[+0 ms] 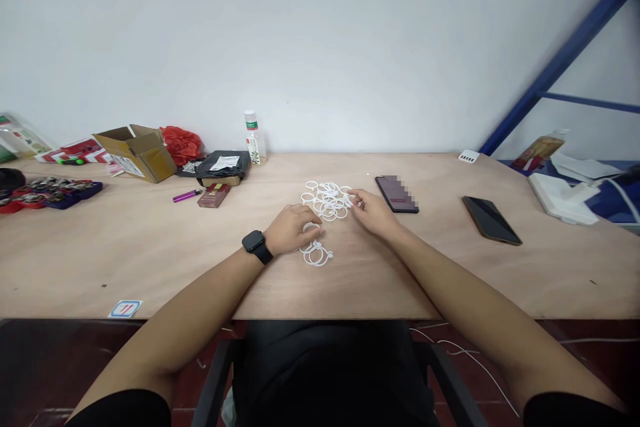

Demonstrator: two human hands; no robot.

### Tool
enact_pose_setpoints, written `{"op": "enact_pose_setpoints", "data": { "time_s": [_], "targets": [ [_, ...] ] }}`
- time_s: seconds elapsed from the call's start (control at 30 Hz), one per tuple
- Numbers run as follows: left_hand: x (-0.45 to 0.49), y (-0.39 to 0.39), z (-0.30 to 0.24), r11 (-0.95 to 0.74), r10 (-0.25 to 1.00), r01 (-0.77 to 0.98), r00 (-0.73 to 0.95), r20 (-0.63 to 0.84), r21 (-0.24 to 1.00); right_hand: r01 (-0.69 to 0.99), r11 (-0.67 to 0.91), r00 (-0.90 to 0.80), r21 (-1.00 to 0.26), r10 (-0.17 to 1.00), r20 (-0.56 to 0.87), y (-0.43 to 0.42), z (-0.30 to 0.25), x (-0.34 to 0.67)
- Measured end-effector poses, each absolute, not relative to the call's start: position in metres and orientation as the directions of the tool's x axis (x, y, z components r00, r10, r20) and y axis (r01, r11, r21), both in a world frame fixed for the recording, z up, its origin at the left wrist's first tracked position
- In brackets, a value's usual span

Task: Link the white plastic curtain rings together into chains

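Left fingers (309, 215) curved, right fingers (357, 193) bent

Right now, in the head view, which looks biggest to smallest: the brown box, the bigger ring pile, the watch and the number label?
1. Brown box: largest.
2. Bigger ring pile: next.
3. Watch and number label: smallest, but too alike to rank.

My table (165, 260) carries a pile of rings (330, 200); from that pile, two phones (393, 192) lie right, a box (214, 196) and lighter (187, 196) left, a bottle (255, 147) back-left, more rings (317, 245) nearer me.
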State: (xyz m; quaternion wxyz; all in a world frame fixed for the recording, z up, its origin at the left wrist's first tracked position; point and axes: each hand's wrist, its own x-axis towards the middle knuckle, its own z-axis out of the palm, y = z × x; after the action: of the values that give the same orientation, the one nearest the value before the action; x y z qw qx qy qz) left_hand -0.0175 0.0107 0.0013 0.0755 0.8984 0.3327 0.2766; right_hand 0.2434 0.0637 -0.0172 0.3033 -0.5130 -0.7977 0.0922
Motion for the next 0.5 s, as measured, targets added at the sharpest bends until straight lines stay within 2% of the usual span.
{"op": "enact_pose_setpoints", "data": {
  "time_s": [0.23, 0.37, 0.5],
  "targets": [
    [-0.016, 0.01, 0.001, -0.731, 0.675, 0.588, 0.551, 0.491, 0.345, 0.538, 0.552, -0.248, -0.637, 0.826, 0.506, 0.043, -0.007, 0.227],
    [-0.016, 0.012, -0.002, -0.727, 0.671, 0.574, 0.477, 0.567, 0.377, 0.381, 0.643, -0.365, -0.665, 0.765, 0.531, 0.025, -0.002, 0.214],
    [-0.015, 0.01, -0.001, -0.759, 0.638, 0.542, 0.51, 0.578, 0.36, 0.27, 0.688, -0.481, -0.673, 0.702, 0.525, 0.014, -0.002, 0.207]
  ]
}}
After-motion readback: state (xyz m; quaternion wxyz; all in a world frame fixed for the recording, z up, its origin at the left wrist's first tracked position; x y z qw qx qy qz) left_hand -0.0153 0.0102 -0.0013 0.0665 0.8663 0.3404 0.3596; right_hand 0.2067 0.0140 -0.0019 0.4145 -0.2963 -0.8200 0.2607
